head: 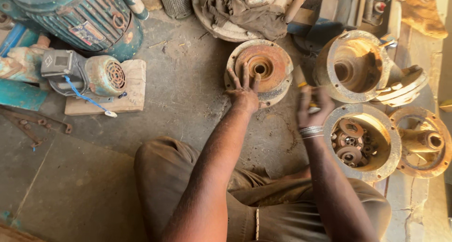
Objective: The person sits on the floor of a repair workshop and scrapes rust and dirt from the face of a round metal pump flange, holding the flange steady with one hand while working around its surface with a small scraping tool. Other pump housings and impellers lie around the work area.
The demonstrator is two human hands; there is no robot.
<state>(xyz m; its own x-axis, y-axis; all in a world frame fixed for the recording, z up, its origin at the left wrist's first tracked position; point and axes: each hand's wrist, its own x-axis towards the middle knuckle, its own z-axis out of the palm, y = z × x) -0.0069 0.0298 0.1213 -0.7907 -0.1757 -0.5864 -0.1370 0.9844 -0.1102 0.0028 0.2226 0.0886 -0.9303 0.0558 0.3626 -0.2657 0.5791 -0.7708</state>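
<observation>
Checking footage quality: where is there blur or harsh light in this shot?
Head view: the right hand is motion-blurred, the left hand on the rusty round cover is sharp; strong sun overexposes the right-side housings and casts hard shadows inside them.

Two bare hands at work on a workshop floor: the left hand and the right hand; one rusty round cover plate beneath the left; three open cast housings in view, one upper housing, one lower housing filled with small gears, one flanged housing at far right; two motors at left, one large teal motor and one small motor on one wooden block; one crumpled rag; one wristband.
</observation>
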